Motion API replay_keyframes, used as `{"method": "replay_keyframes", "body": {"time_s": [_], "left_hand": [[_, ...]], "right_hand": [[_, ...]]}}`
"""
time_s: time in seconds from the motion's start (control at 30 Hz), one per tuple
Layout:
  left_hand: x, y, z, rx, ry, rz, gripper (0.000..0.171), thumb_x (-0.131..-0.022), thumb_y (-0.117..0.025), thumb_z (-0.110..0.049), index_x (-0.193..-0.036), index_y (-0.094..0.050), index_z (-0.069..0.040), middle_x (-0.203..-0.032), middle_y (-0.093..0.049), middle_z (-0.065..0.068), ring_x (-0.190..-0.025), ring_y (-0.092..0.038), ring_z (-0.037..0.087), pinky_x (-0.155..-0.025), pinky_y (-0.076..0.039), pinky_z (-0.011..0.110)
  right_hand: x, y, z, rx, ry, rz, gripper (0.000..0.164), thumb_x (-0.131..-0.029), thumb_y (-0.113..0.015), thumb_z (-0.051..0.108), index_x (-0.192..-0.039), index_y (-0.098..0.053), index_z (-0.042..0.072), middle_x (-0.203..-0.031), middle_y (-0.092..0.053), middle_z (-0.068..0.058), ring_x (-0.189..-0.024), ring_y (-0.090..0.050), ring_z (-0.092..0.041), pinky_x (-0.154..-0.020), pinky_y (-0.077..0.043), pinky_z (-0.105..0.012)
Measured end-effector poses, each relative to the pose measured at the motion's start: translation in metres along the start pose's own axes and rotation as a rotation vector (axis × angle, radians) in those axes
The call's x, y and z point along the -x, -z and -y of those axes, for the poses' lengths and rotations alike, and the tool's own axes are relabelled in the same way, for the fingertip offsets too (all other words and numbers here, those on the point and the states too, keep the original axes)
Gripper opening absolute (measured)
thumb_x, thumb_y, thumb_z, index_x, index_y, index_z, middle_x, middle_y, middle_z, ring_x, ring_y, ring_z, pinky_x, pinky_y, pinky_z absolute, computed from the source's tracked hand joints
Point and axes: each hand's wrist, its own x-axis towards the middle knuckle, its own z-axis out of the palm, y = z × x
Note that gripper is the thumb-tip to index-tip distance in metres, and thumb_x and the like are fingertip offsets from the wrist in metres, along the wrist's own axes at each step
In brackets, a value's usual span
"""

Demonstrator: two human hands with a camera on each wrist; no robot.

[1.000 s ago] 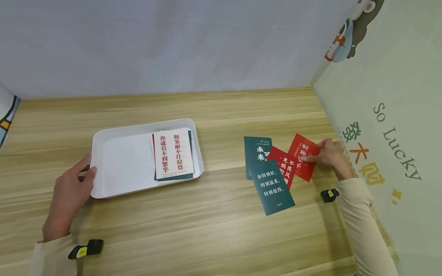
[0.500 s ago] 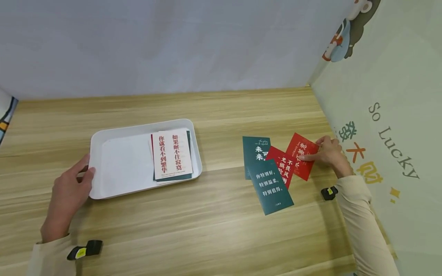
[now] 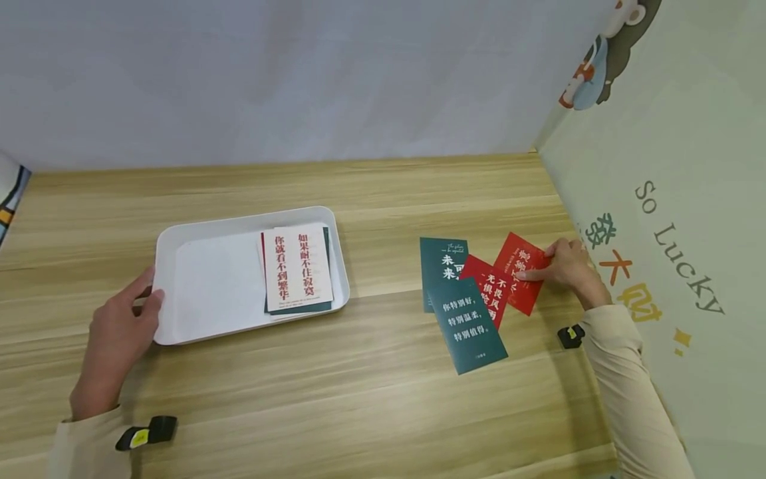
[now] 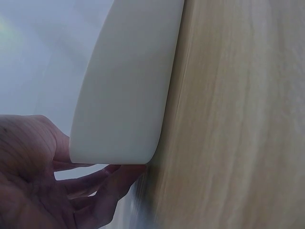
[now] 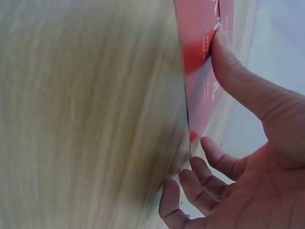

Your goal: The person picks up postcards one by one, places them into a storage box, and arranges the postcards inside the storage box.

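Observation:
At the left end of the white tray [image 3: 206,286], my left hand [image 3: 122,332] grips the corner, thumb by the rim and fingers against the outside. The left wrist view shows the tray's pale side wall [image 4: 124,90] beside those fingers. Far to the right, my right hand [image 3: 571,269] pinches a red card [image 3: 526,256], its thumb laid on the printed face and its fingertips at the right edge. In the right wrist view the red card [image 5: 198,86] lies low over the wood. Beside it, a second red card [image 3: 487,283] overlaps two green cards, one upper [image 3: 439,253] and one lower [image 3: 473,332].
Inside the tray's right half lies a pile of cards with a white, red-lettered card [image 3: 299,266] on top; red and green edges stick out below. A pale wall with printed lettering [image 3: 634,266] borders the wooden table [image 3: 335,399] on the right.
Almost nothing differs. The head view has shifted slightly, while both hands keep their places on the tray and the red card.

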Motion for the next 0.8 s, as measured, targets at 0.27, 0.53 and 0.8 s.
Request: {"method": "replay_keyframes", "body": {"time_s": [0.27,0.53,0.8], "left_hand": [[0.0012,-0.0001,-0.0015,-0.011,0.002,-0.013,0.057,-0.113,-0.036,-0.024,-0.165,-0.020,-0.008,-0.151,-0.044,0.040,-0.128,-0.053,0.058,-0.096,-0.050,0.067],[0.0005,0.0000,-0.0013,-0.012,-0.008,-0.019,0.057,-0.113,-0.036,-0.025,-0.166,-0.020,-0.008,-0.152,-0.044,0.038,-0.127,-0.054,0.058,-0.095,-0.050,0.067],[0.0007,-0.0014,-0.0005,-0.018,0.006,-0.017,0.057,-0.113,-0.035,-0.025,-0.166,-0.020,-0.009,-0.150,-0.046,0.039,-0.127,-0.054,0.057,-0.091,-0.051,0.064]], "right_hand": [[-0.0014,-0.0020,-0.0022,0.016,0.025,-0.016,0.078,-0.088,-0.084,0.027,-0.135,-0.037,-0.013,-0.135,-0.034,-0.037,-0.121,-0.035,-0.050,-0.101,-0.044,-0.063],[-0.0029,-0.0014,-0.0035,0.053,0.078,-0.038,0.071,-0.087,-0.085,0.025,-0.130,-0.042,-0.012,-0.134,-0.037,-0.036,-0.119,-0.037,-0.048,-0.099,-0.046,-0.062],[-0.0028,0.0010,-0.0013,0.072,0.098,-0.023,0.070,-0.086,-0.086,0.025,-0.126,-0.044,-0.014,-0.125,-0.040,-0.035,-0.114,-0.038,-0.046,-0.095,-0.047,-0.060]]}}
